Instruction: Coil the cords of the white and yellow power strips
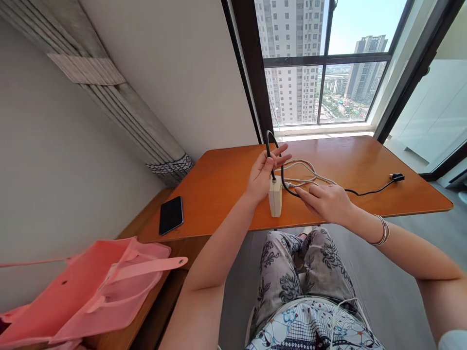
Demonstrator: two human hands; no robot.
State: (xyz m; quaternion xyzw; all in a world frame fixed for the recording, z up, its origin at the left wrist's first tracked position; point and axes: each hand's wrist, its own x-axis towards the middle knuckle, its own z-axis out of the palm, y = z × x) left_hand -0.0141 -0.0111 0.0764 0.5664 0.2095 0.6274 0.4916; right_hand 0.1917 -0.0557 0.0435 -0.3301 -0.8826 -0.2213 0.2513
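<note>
A white power adapter [275,198] hangs or stands at the table's front side, below my left hand [263,171]. From its top rises a black cable [269,138], which loops up and back down. My left thumb and forefinger pinch this cable just above the adapter, while the other fingers stretch out. Lower down the loop, my right hand [323,200] grips the same cable between thumb and fingers. The cable runs on to the right and ends in a black plug [397,177] on the table. Behind my hands lies a loosely coiled white cable [304,170].
The brown wooden table [226,194] stands before a window [324,63]. A black phone [171,216] lies near its front left edge. At the lower left, an open pink bag [109,291] rests on a wooden surface. A grey curtain [138,121] hangs along the wall.
</note>
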